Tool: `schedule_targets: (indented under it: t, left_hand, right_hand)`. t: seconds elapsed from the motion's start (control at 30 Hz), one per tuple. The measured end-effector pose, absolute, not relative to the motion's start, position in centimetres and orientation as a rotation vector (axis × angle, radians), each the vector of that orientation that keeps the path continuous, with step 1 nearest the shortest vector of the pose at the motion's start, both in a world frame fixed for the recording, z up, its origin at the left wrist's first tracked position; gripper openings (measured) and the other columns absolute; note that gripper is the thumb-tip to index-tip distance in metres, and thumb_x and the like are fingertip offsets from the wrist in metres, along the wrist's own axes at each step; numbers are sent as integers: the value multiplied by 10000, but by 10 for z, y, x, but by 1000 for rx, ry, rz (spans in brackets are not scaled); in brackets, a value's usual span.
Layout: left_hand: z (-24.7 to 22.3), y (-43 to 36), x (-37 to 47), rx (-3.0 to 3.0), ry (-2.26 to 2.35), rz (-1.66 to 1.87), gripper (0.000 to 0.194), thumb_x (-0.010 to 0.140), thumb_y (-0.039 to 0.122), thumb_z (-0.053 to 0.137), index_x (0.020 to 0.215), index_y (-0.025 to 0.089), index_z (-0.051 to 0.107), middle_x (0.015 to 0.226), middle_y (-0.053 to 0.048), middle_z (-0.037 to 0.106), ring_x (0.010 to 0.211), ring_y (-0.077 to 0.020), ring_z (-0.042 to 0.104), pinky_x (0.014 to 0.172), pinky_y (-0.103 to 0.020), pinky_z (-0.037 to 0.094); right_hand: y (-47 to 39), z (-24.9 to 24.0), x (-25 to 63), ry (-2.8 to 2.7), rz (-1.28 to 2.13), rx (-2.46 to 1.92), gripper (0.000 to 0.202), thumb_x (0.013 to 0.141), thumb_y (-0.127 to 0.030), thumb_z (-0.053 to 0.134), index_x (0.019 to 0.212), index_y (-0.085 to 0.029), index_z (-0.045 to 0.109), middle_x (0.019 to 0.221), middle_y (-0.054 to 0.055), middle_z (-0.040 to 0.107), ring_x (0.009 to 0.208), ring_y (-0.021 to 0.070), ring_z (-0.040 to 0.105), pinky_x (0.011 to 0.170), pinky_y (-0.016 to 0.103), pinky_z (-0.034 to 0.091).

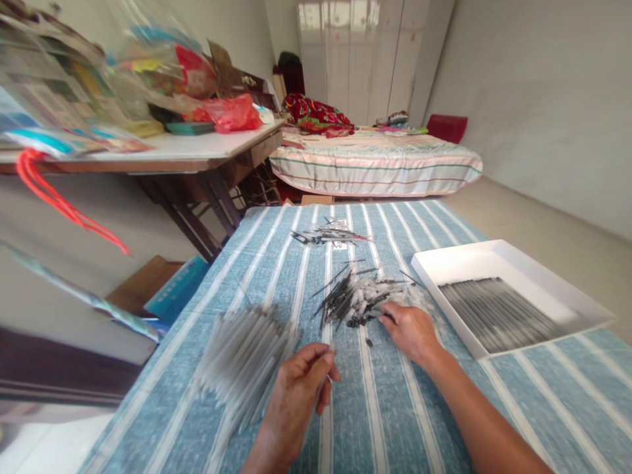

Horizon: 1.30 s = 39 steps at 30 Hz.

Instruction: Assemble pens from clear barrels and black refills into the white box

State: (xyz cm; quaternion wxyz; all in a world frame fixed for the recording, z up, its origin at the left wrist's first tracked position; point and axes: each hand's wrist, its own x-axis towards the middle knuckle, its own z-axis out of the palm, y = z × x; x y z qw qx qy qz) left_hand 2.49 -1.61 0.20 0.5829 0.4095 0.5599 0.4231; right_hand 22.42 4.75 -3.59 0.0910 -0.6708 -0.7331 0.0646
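My left hand [302, 388] is closed in a pinch around a thin translucent tube that looks like a pen barrel, its pale tip just above the thumb. To its left lies a heap of similar translucent tubes [241, 362], blurred. My right hand [412, 332] reaches into the near right edge of a pile of small white and black parts [360, 296], thumb and fingers pressed together. What sits between those fingertips is hidden. One small black piece [369, 343] lies apart, in front of the pile.
At the right, a white open box [464, 329] holds a row of dark-cored tubes [498, 313]. Farther back on the striped cloth [266, 263] is a bunch of thin black sticks [330, 234]. A cluttered desk [207, 158] stands left; a bed [375, 164] is beyond.
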Motion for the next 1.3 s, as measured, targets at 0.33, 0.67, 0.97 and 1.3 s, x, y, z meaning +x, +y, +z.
schedule_targets:
  t: [0.33, 0.67, 0.97, 1.3]
  left_hand:
    - [-1, -16, 26, 981, 1330, 932, 203, 713, 357, 587, 691, 154, 588, 572, 28, 577, 338, -50, 386, 347, -187, 256]
    - [-1, -18, 26, 1005, 1320, 926, 189, 724, 324, 575, 670, 144, 593, 575, 19, 576, 342, -44, 407, 337, -175, 272]
    - [-4, -16, 26, 1023, 1313, 915, 170, 755, 301, 551, 703, 142, 582, 584, 19, 576, 349, -43, 411, 337, -171, 274]
    - [-7, -16, 22, 1045, 1332, 890, 181, 762, 307, 544, 691, 143, 570, 584, 17, 575, 347, -48, 411, 336, -177, 277]
  right_hand:
    - [44, -39, 210, -2301, 206, -1891, 247, 853, -290, 433, 987, -284, 641, 813, 30, 713, 757, 199, 654, 605, 254, 380]
    - [43, -37, 205, -2338, 188, -1836, 234, 853, -236, 409, 869, -237, 642, 776, 33, 704, 748, 174, 643, 599, 233, 354]
    - [40, -36, 206, -2353, 246, -1762, 251, 869, -297, 400, 833, -256, 646, 730, 9, 701, 746, 171, 647, 590, 236, 339]
    - [60, -35, 194, -2463, 45, -1860, 244, 855, -177, 396, 889, -205, 636, 728, 89, 701, 698, 214, 650, 568, 255, 345]
